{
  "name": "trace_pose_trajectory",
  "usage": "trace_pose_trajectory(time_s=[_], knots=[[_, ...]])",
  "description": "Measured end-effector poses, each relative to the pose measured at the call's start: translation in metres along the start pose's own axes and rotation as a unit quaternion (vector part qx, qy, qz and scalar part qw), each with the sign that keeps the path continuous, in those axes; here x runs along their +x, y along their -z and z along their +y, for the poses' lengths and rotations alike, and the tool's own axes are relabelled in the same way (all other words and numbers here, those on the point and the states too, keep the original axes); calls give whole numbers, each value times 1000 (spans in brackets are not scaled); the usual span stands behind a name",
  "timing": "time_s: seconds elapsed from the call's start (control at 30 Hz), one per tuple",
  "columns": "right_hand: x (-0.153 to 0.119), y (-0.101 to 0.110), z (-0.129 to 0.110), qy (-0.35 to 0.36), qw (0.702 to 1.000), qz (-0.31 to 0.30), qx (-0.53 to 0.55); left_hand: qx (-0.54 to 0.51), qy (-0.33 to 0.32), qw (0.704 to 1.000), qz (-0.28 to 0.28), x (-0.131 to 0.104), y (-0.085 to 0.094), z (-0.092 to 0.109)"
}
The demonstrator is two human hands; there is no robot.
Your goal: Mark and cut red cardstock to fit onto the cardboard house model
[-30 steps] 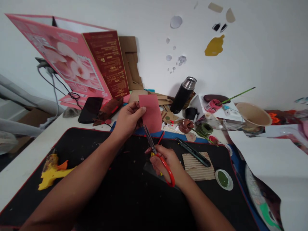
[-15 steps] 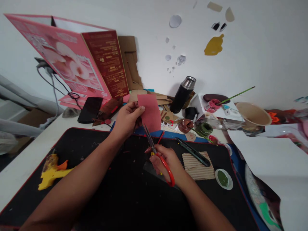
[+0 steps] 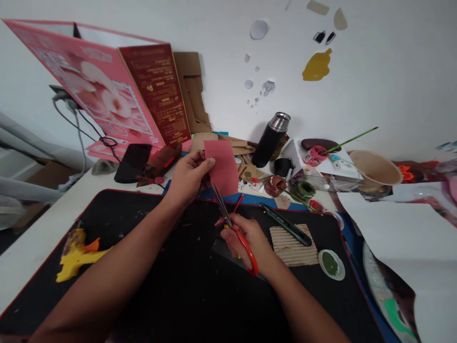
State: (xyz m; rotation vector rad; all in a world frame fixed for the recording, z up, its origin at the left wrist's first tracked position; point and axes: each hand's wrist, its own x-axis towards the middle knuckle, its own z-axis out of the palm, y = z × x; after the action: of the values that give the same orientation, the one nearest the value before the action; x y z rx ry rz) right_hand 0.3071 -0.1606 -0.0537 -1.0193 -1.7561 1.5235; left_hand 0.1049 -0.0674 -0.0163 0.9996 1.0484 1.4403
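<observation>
My left hand (image 3: 188,177) pinches the left edge of a small red paper rectangle (image 3: 223,166) and holds it upright above the far edge of the black mat (image 3: 143,286). My right hand (image 3: 246,238) grips red-handled scissors (image 3: 233,226). Their blades point up and left, and the tips meet the paper's lower edge. Both forearms reach in from the bottom of the view.
A yellow glue gun (image 3: 76,252) lies at the mat's left. A corrugated card piece (image 3: 293,245), a dark utility knife (image 3: 285,225) and a lid of green paint (image 3: 332,264) lie to the right. Behind stand a black flask (image 3: 271,140), pink box (image 3: 107,95), phone (image 3: 134,162) and paper bowl (image 3: 374,169).
The hands, paper and scissors hold almost the same pose; the view has shifted slightly.
</observation>
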Motion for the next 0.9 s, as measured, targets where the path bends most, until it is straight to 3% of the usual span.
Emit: trace_pose_trajectory(time_s=[0.5,0.9], knots=[[1,1,-2,-4,999,-2,-40,-20,-12,1000,-2,0,1,-7],[0,1,-3,-11,997,20,-76,27,-27,999,0,2,6,-11]])
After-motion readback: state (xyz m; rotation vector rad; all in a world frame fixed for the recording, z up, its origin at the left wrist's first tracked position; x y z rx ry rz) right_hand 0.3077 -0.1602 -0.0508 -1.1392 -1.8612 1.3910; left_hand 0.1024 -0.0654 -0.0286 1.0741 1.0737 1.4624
